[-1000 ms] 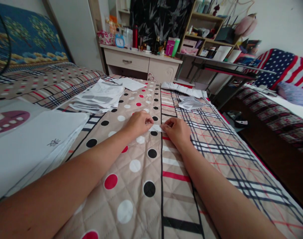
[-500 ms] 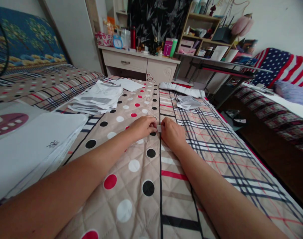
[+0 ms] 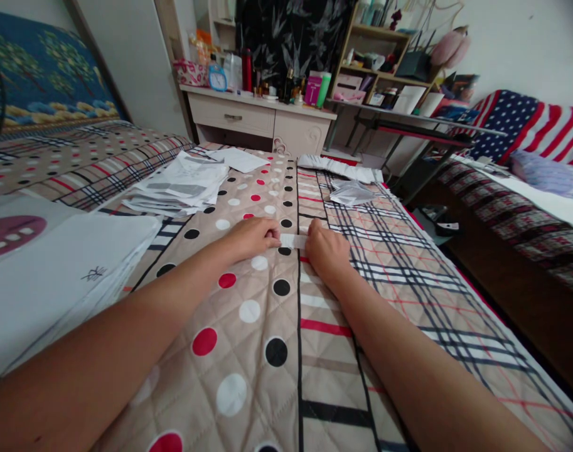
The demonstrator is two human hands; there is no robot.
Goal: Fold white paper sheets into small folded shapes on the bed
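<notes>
A small folded strip of white paper (image 3: 292, 241) lies on the quilted bedspread (image 3: 267, 314) between my two hands. My left hand (image 3: 254, 236) pinches its left end with fingers curled. My right hand (image 3: 324, 250) presses and grips the right end, fingers closed over it. Both forearms stretch out from the bottom of the view across the polka-dot and plaid cover.
A spread pile of white papers (image 3: 182, 185) lies at the far left of the bed, a crumpled sheet (image 3: 352, 193) at the far right. Large white sheets (image 3: 55, 276) sit at my left. A dresser (image 3: 258, 119), shelves (image 3: 390, 56) and a second bed (image 3: 526, 188) stand beyond.
My hands came together over the paper half a second ago, then drew apart again, so more of the white strip shows between them now.
</notes>
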